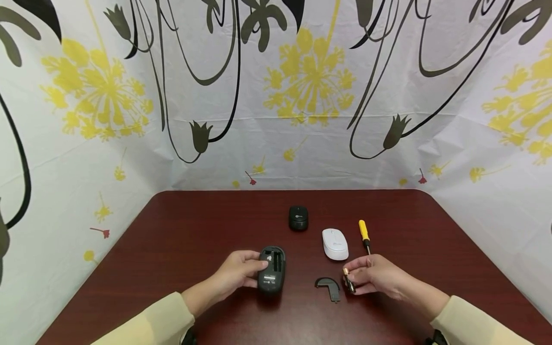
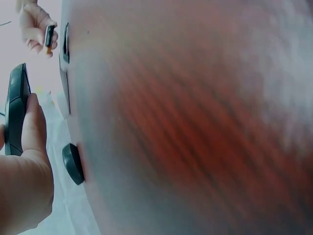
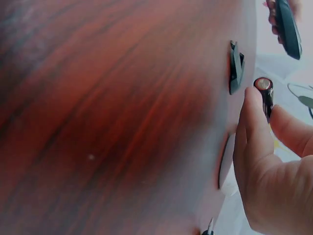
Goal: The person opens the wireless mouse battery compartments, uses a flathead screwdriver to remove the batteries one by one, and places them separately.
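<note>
My left hand (image 1: 239, 270) grips a black computer mouse (image 1: 271, 275), raised off the table with its underside turned up. The mouse's battery compartment is uncovered and looks dark inside. In my right hand (image 1: 377, 275), thumb and fingers pinch a black and copper-coloured battery (image 1: 348, 280); the right wrist view shows one round end of the battery (image 3: 264, 84). Whether a second battery sits behind it, I cannot tell. Between the hands, a curved black battery cover (image 1: 333, 287) lies on the table, closer to the right hand.
Farther back on the dark red wooden table (image 1: 194, 230) are a small black mouse (image 1: 298, 218) and a white mouse (image 1: 335, 244). A screwdriver with a yellow handle (image 1: 364, 231) lies just beyond the right hand. Patterned white cloth (image 1: 241, 163) hangs around the table.
</note>
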`<state>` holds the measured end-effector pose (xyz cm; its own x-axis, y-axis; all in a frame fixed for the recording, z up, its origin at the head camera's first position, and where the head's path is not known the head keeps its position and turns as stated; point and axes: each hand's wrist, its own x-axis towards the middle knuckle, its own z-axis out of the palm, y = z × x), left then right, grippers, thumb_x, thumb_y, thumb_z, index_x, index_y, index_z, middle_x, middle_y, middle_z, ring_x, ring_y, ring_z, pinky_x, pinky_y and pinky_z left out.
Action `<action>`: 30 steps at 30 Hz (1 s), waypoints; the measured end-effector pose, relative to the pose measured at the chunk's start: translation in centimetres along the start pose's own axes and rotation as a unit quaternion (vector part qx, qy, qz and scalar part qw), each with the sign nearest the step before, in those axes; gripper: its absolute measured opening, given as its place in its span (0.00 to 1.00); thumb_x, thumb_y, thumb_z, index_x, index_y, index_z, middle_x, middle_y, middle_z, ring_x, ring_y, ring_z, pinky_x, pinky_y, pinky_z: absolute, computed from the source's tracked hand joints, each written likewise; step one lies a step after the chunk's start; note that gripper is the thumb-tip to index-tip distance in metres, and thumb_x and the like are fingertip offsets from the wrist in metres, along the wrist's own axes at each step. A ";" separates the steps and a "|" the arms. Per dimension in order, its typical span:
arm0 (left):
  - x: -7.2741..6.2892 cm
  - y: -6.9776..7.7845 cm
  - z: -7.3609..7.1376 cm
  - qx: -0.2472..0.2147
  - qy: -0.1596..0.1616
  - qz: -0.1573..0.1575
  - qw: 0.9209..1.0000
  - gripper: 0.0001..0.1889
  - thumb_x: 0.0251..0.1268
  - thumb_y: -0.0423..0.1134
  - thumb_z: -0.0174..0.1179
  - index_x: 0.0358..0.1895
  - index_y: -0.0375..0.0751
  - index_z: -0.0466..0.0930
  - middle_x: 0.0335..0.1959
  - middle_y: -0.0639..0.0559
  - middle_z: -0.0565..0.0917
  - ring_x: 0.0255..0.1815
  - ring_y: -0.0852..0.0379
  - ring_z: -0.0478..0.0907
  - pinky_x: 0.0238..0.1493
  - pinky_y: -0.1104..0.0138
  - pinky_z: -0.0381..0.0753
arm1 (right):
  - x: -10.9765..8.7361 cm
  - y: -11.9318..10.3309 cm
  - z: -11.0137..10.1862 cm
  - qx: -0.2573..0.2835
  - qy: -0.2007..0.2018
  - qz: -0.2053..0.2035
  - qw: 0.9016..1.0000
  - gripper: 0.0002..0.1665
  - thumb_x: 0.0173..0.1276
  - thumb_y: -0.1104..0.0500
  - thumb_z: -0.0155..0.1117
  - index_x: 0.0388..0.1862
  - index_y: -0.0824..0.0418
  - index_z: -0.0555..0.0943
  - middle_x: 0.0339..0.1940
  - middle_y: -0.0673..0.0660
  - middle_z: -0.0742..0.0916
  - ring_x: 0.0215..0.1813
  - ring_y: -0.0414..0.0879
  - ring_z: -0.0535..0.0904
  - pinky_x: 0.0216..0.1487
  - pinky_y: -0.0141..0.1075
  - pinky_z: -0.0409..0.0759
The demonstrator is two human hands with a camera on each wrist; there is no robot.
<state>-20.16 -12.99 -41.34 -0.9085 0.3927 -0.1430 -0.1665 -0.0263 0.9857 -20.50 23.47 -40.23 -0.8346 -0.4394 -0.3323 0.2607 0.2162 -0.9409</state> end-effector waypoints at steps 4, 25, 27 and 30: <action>0.2 0.3 -0.7 0.015 0.016 0.003 1.000 0.22 0.65 0.35 0.61 0.55 0.19 0.72 0.40 0.40 0.84 0.39 0.51 0.83 0.37 0.59 0.85 | 0.0 0.4 0.0 -0.014 0.024 -0.002 1.000 0.19 0.68 0.69 0.60 0.54 0.80 0.73 0.38 0.57 0.84 0.38 0.45 0.82 0.41 0.43 0.85; 0.8 2.4 -8.2 0.066 0.143 0.000 0.987 0.25 0.68 0.39 0.61 0.60 0.24 0.70 0.46 0.39 0.83 0.40 0.55 0.84 0.34 0.65 0.85 | -0.2 0.9 1.0 -0.053 0.083 -0.015 0.995 0.18 0.63 0.69 0.67 0.50 0.78 0.78 0.37 0.58 0.86 0.37 0.46 0.83 0.38 0.43 0.85; 0.8 2.5 -9.1 0.067 0.155 -0.001 0.986 0.25 0.68 0.39 0.61 0.61 0.24 0.70 0.46 0.40 0.83 0.40 0.56 0.84 0.34 0.66 0.84 | -0.2 0.9 1.0 -0.055 0.086 -0.016 0.995 0.18 0.63 0.69 0.67 0.50 0.78 0.78 0.37 0.58 0.87 0.38 0.47 0.84 0.38 0.44 0.85; 0.7 2.7 -10.3 0.069 0.169 0.000 0.983 0.26 0.69 0.39 0.61 0.62 0.23 0.68 0.45 0.41 0.84 0.39 0.58 0.84 0.34 0.67 0.84 | -0.1 1.0 1.1 -0.059 0.089 -0.018 0.994 0.18 0.63 0.69 0.67 0.50 0.78 0.78 0.37 0.59 0.87 0.38 0.47 0.84 0.38 0.44 0.85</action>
<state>-25.21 -22.27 -39.75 -0.9879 0.0642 -0.1409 -0.1335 0.1080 0.9851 -19.63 22.81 -41.18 -0.9177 -0.2897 -0.2717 0.1795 0.3077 -0.9344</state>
